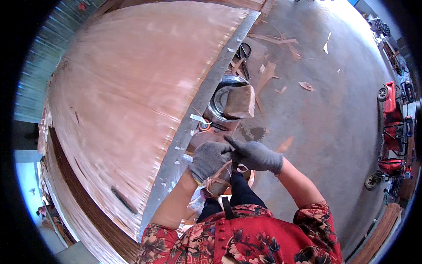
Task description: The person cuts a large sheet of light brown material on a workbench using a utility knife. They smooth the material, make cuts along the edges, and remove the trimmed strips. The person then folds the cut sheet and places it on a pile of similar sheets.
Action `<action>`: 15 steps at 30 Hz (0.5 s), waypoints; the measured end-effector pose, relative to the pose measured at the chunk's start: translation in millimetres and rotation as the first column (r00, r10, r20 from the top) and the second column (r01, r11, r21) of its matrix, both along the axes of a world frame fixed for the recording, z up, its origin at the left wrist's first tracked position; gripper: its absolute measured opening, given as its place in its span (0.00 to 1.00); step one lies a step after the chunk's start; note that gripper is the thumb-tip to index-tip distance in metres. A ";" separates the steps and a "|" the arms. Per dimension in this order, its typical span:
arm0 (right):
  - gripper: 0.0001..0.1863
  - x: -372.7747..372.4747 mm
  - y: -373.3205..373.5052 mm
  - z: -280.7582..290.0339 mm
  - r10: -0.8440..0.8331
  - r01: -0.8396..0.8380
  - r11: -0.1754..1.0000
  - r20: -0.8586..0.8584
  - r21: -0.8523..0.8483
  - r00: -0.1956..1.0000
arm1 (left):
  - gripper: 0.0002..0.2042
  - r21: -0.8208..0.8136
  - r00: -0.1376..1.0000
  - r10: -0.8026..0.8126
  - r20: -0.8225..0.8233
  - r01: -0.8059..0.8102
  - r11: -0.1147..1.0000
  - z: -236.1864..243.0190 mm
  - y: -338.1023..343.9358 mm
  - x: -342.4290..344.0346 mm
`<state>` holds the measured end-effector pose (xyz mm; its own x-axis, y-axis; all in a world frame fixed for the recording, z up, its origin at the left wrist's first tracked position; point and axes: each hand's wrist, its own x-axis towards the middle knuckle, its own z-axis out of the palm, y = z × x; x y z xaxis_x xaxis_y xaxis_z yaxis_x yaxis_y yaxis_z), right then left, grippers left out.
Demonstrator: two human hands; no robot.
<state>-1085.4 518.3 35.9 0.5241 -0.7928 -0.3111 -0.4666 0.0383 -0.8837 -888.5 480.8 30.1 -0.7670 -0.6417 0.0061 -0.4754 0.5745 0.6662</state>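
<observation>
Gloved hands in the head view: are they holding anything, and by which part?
The left hand and right hand come together; whether anything is held between them, and where, cannot be told.

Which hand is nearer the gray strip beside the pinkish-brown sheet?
Left. The left hand is just right of the gray strip; the right hand is farther right, beyond the left one.

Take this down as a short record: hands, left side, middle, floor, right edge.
Hands: gray-gloved left hand and right hand, close together; grip unclear
Left: large tan sheet beside a metal strip
Middle: metal basin with brown block; black scissors beyond
Floor: gray floor, scattered thin scraps
Right edge: red wheeled vehicle
</observation>
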 end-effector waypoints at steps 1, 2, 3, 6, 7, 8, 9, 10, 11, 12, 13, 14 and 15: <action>0.40 -0.6 -3.6 -0.6 0.041 -0.039 0.999 -0.054 0.036 0.998 | 0.09 0.052 0.999 0.019 0.045 -0.021 0.998 -4.7 -2.6 -3.2; 0.37 -1.9 -3.5 -9.9 0.059 -0.060 0.998 -0.055 -0.016 0.997 | 0.09 0.103 0.995 0.035 0.091 -0.045 0.994 -9.4 -5.2 -4.8; 0.37 -2.7 -6.1 -15.7 0.089 -0.095 0.993 -0.091 -0.063 0.992 | 0.09 0.150 0.989 0.049 0.143 -0.070 0.986 -12.7 -8.1 -5.1; 0.35 -7.0 -14.4 -32.4 0.114 -0.142 0.977 -0.170 -0.160 0.979 | 0.08 0.182 0.993 0.001 0.114 -0.022 0.983 -28.5 -17.5 -8.4; 0.33 -14.9 -19.3 -34.6 0.125 -0.156 0.978 -0.209 -0.140 0.970 | 0.08 0.221 0.995 0.017 0.098 -0.038 0.974 -30.5 -21.5 -10.7; 0.30 -26.1 -27.0 -34.8 0.135 -0.168 0.978 -0.248 -0.120 0.959 | 0.08 0.214 0.993 0.103 0.060 -0.114 0.970 -36.8 -24.3 -11.8; 0.28 -38.0 -35.6 -31.9 0.151 -0.186 0.977 -0.292 -0.099 0.945 | 0.09 0.211 0.981 0.195 0.015 -0.193 0.958 -47.4 -25.3 -12.2; 0.19 -54.2 -42.0 -39.4 0.066 -0.142 0.963 -0.313 -0.228 0.947 | 0.09 0.212 0.960 0.280 -0.030 -0.267 0.940 -59.0 -27.6 -15.4; 0.16 -76.1 -54.4 -42.5 0.072 -0.145 0.977 -0.399 -0.157 0.914 | 0.10 0.361 0.908 0.411 -0.080 -0.359 0.861 -69.4 -31.8 -21.8; 0.15 -86.5 -65.1 -27.1 0.015 -0.152 0.966 -0.539 -0.211 0.842 | 0.10 0.502 0.830 0.548 -0.101 -0.433 0.749 -78.7 -37.3 -26.0; 0.18 -107.7 -70.2 -25.8 -0.116 -0.064 0.942 -0.497 -0.331 0.860 | 0.11 0.637 0.741 0.663 -0.109 -0.460 0.618 -85.4 -44.9 -36.9; 0.19 -124.8 -77.3 -23.6 -0.216 -0.019 0.918 -0.538 -0.397 0.814 | 0.12 0.684 0.691 0.714 -0.118 -0.465 0.563 -91.1 -53.6 -50.4; 0.20 -139.5 -85.2 -24.8 -0.303 -0.032 0.881 -0.617 -0.471 0.726 | 0.12 0.704 0.646 0.747 -0.153 -0.460 0.542 -107.8 -61.6 -61.1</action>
